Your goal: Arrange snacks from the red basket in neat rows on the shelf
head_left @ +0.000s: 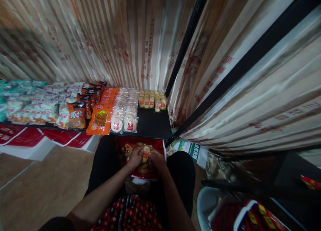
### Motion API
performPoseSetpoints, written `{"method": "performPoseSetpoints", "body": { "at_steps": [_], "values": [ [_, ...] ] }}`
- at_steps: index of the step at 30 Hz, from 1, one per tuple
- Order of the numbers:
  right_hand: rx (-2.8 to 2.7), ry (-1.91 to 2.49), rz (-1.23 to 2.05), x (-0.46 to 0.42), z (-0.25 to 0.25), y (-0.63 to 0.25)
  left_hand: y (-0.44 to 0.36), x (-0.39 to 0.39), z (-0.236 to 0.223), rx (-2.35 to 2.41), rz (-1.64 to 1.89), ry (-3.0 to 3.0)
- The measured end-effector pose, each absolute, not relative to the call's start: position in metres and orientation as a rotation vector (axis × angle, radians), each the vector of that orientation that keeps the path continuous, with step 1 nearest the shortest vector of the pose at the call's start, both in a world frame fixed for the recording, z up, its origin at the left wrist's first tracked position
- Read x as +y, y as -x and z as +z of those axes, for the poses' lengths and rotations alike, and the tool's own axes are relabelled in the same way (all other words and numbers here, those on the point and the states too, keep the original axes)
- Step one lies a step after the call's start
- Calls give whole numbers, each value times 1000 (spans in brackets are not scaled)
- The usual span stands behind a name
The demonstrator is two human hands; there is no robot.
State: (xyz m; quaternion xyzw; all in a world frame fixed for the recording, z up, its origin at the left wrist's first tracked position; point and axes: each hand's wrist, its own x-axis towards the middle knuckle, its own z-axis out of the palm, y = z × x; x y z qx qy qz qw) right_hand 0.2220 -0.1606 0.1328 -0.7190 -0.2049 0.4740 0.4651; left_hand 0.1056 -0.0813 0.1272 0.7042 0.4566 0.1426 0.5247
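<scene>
Both my hands are inside an open red bag held on my lap, below the front edge of a low black shelf. My left hand and my right hand are closed together around small yellow snack packets from the bag. More of the same yellow packets stand in rows at the back right of the shelf.
The shelf carries rows of round white cakes, orange packs, dark brown-orange bags and white and teal snack bags. Striped curtains hang behind and to the right. A white bucket and a red-yellow package sit at lower right.
</scene>
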Motion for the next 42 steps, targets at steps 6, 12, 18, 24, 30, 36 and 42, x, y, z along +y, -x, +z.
{"method": "performPoseSetpoints", "body": {
  "at_steps": [6, 12, 18, 24, 30, 36, 42],
  "values": [
    [-558, 1755, 987, -167, 132, -216, -112, -83, 137, 1115, 394, -1662],
    [-568, 1663, 893, -170, 150, -219, -119, -87, 151, 1155, 557, -1658],
    [-562, 1639, 798, -165, 158, -216, -124, -85, 166, 1163, 574, -1637],
    [-584, 1611, 801, -163, 150, -216, -132, -81, 175, 1217, 587, -1582],
    [-662, 1683, 660, -161, 150, -219, -142, -77, 181, 1178, 603, -1581],
    [-681, 1699, 534, -152, 161, -226, -151, -70, 180, 1085, 657, -1536],
    [-737, 1736, 467, -139, 168, -234, -163, -61, 185, 1126, 719, -1618]
  ]
}}
